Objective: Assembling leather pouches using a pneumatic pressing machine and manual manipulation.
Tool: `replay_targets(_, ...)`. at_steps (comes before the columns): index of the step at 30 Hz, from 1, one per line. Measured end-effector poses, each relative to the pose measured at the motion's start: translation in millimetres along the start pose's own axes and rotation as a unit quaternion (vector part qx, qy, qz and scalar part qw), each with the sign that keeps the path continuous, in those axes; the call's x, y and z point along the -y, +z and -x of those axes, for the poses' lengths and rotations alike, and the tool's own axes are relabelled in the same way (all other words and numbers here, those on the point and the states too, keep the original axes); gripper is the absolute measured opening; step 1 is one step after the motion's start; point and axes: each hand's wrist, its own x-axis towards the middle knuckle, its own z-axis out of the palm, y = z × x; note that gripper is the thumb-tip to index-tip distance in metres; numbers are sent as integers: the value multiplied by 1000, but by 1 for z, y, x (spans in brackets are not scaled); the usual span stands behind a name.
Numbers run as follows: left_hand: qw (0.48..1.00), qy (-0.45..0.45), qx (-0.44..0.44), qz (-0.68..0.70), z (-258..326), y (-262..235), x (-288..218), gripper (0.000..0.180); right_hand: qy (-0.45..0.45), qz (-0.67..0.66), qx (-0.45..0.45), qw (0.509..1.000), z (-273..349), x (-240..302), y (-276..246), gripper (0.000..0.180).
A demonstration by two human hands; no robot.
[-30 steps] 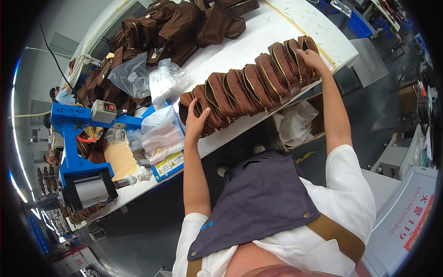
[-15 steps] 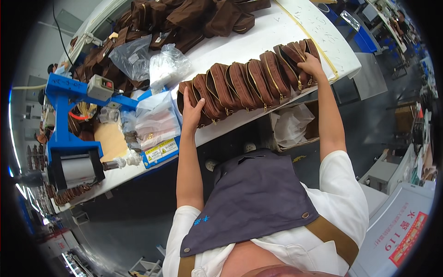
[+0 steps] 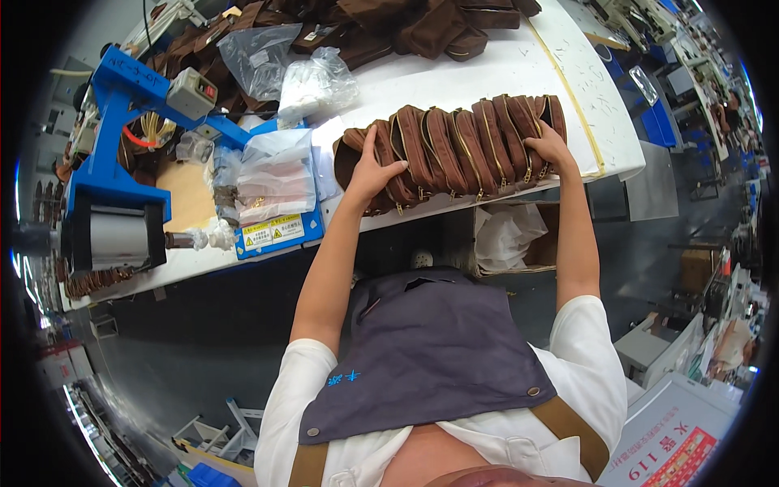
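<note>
A row of brown zip pouches (image 3: 459, 150) with gold zippers stands packed along the table's near edge, and zipper pulls hang down in front. At the row's left end, my left hand (image 3: 376, 172) grips the pouches, its thumb on the near side and fingers reaching over the top. My right hand (image 3: 549, 149) holds the right end, with the thumb on the front and the fingers partly hidden against the last pouch. Both arms are stretched forward, so the row sits squeezed between the two hands.
The white table (image 3: 389, 77) carries a heap of brown pouches (image 3: 406, 28) and clear plastic bags (image 3: 318, 85) at the back. A blue bench machine (image 3: 122, 138) stands on the left, near a blue plate with warning labels (image 3: 276, 233). Below the table edge is a cardboard box (image 3: 549, 235) with white wrapping.
My hands have come closer together, and the row of pouches is tighter and shorter. The whole view has shifted and turned slightly.
</note>
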Motion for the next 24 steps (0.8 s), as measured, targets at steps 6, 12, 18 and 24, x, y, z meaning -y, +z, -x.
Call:
replay_targets(6,989,-10,1,147,12,16,-3,94,18,-161,44,986,24,37,15,55)
replay_targets(12,981,36,27,188,55,10,-25,93,30,-259,101,960,62,59,21,52)
replay_targets(18,997,42,-48,-34,70,-3,27,91,-12,-183,6,983,62,50,37,49)
replay_targets(24,996,-17,-37,-74,97,-13,28,97,-67,65,-84,992,66,34,12,52)
